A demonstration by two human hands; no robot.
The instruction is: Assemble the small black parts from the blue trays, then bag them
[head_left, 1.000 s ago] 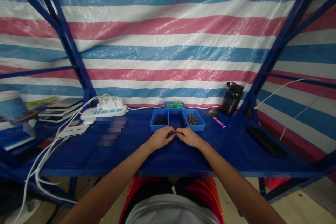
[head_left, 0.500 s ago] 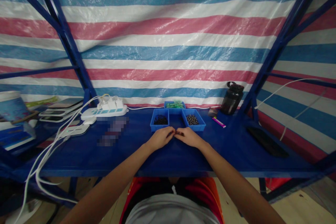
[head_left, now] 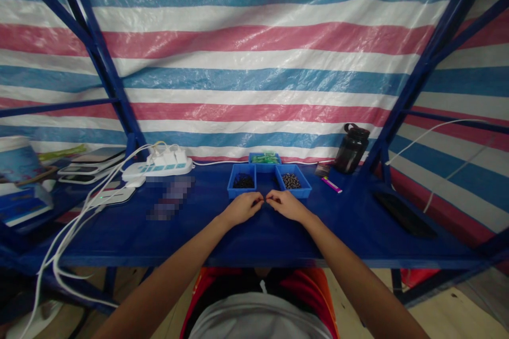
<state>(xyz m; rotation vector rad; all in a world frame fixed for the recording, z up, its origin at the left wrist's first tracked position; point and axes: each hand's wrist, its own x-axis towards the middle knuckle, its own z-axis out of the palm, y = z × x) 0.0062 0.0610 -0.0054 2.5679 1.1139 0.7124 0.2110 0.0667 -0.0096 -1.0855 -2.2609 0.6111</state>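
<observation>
My left hand (head_left: 243, 206) and my right hand (head_left: 287, 205) rest on the blue table (head_left: 131, 233), fingertips almost touching at the middle. Both are pinched closed on something too small to make out. Just beyond them stand three small blue trays: the left tray (head_left: 242, 182) with dark small parts, the right tray (head_left: 293, 181) with dark round parts, and the back tray (head_left: 264, 159) with green pieces.
A white power strip (head_left: 159, 168) with plugs and white cables (head_left: 71, 228) lies at the back left, near stacked devices (head_left: 93, 164). A dark bottle (head_left: 352, 148) and a pink pen-like item (head_left: 331, 185) sit at the back right. A black phone (head_left: 403, 214) lies to the right.
The two hands have shifted slightly away from me, toward the trays, and stay pinched together. Nothing else has moved.
</observation>
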